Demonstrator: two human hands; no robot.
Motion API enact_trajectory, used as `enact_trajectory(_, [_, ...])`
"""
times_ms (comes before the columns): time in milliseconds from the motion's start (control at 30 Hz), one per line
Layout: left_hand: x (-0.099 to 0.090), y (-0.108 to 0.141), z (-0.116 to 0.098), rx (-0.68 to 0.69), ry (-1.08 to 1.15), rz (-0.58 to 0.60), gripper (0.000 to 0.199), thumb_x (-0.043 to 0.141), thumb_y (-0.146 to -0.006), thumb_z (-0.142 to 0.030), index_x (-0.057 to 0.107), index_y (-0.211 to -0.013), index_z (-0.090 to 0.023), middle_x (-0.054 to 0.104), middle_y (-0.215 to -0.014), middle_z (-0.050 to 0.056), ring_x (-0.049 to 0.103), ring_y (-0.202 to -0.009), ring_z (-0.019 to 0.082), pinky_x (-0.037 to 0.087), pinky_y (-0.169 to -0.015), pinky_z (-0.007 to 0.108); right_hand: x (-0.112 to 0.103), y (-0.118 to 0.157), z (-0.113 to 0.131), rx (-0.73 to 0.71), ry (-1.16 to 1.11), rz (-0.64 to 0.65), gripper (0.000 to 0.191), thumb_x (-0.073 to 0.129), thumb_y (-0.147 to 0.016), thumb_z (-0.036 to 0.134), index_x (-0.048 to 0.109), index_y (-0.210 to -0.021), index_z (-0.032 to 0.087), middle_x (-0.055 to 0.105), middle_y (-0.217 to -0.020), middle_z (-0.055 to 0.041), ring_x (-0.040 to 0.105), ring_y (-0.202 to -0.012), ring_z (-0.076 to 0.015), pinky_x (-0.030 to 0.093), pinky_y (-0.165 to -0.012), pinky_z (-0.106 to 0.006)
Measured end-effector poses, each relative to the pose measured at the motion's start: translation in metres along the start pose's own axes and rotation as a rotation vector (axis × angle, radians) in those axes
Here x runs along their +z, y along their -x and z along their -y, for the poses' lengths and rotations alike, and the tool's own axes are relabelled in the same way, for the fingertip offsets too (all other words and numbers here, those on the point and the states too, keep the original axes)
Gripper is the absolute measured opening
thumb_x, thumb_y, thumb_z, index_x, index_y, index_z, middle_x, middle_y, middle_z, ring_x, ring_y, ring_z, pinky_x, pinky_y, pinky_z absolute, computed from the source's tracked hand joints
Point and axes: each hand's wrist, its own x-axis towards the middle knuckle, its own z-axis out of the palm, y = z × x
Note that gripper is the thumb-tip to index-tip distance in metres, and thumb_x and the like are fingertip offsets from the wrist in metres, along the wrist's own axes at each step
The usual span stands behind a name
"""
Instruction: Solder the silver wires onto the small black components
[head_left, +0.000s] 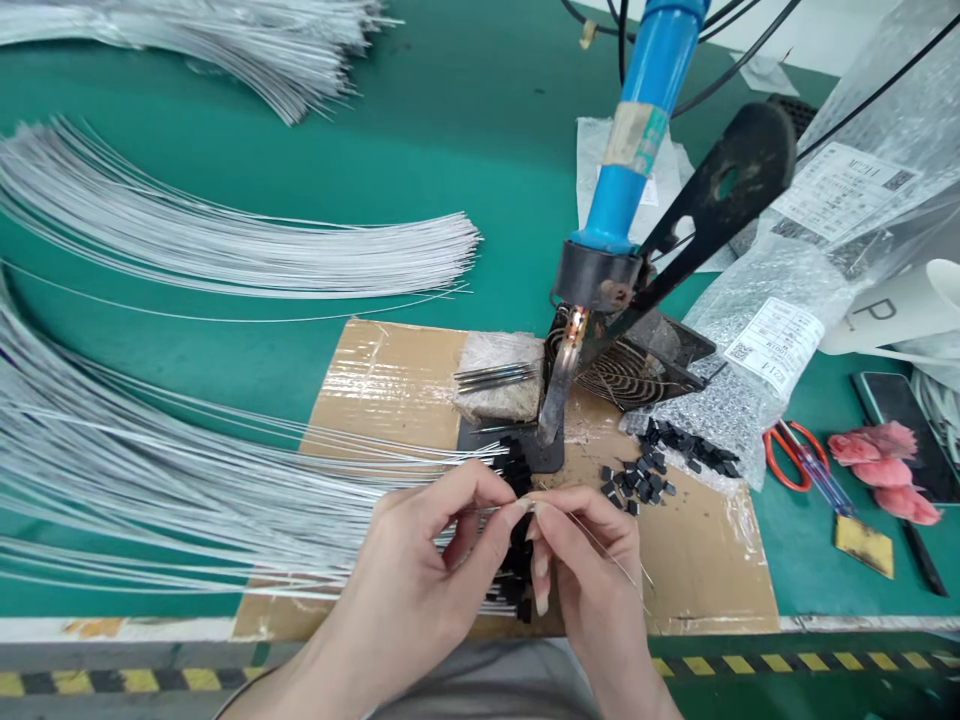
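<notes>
- Your left hand [442,540] and right hand [581,545] meet fingertip to fingertip over the front of the cardboard sheet [697,560], both pinched narrow on one thin white wire [491,508] where it ends
- That wire runs almost level, its long axis left to right; its length trails off to your left into the wire bundle [150,490], so the end lies toward your right hand
- A small black cap [519,487] sits at the pinch, but whether it is on the wire or just behind I cannot tell
- Below your fingers hang more wire ends tipped in black [517,585]
- Just beyond your hands stands the blue soldering iron [637,130], tip down onto a dark plate [525,445], close to your knuckles
- Loose black caps [637,482] lie near your right hand, spilling from a plastic bag [757,370]
- Red scissors [795,455] rest well apart to the right, on the green table [450,150]
</notes>
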Motion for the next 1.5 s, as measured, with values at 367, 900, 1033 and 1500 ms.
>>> enact_trajectory(367, [-0.001,0.000,0.006,-0.063,0.123,0.049,0.024,0.056,-0.099,-0.034,0.064,-0.080,-0.022,0.057,-0.061,-0.004,0.041,-0.050,0.011,0.031,-0.046,0.024,0.003,-0.006,0.009,0.167,-0.091,0.008,0.020,0.089,-0.075,0.033,0.079,-0.070,0.017,0.068,-0.058,0.0016,0.050,-0.035,-0.0044,0.043,-0.031,-0.012])
enact_trajectory(900, [0.010,0.001,0.001,0.104,0.032,-0.169,0.017,0.060,-0.097,-0.017,0.064,-0.081,-0.022,0.054,-0.055,-0.008,0.044,-0.046,0.008,0.036,-0.044,0.018,0.009,-0.005,0.003,0.163,-0.141,-0.001,0.021,0.088,-0.077,0.038,0.081,-0.072,0.019,0.062,-0.050,0.0039,0.046,-0.033,-0.0041,0.043,-0.031,-0.012])
enact_trajectory(1033, [0.014,0.003,0.002,0.119,0.042,-0.225,0.016,0.061,-0.096,-0.015,0.064,-0.081,-0.022,0.056,-0.058,-0.007,0.045,-0.046,0.007,0.036,-0.044,0.017,0.012,-0.004,0.001,0.149,-0.167,-0.010,0.020,0.089,-0.077,0.038,0.083,-0.076,0.020,0.063,-0.052,0.0040,0.046,-0.032,-0.0035,0.044,-0.031,-0.012])
enact_trajectory(1500, [0.008,-0.003,0.000,-0.017,0.275,-0.143,0.014,0.063,-0.093,-0.019,0.068,-0.080,-0.022,0.066,-0.061,-0.005,0.053,-0.050,0.008,0.041,-0.048,0.016,0.008,-0.006,0.005,0.073,-0.190,0.029,0.025,0.084,-0.083,0.043,0.087,-0.089,0.019,0.071,-0.070,-0.0037,0.061,-0.054,-0.0094,0.057,-0.040,-0.014])
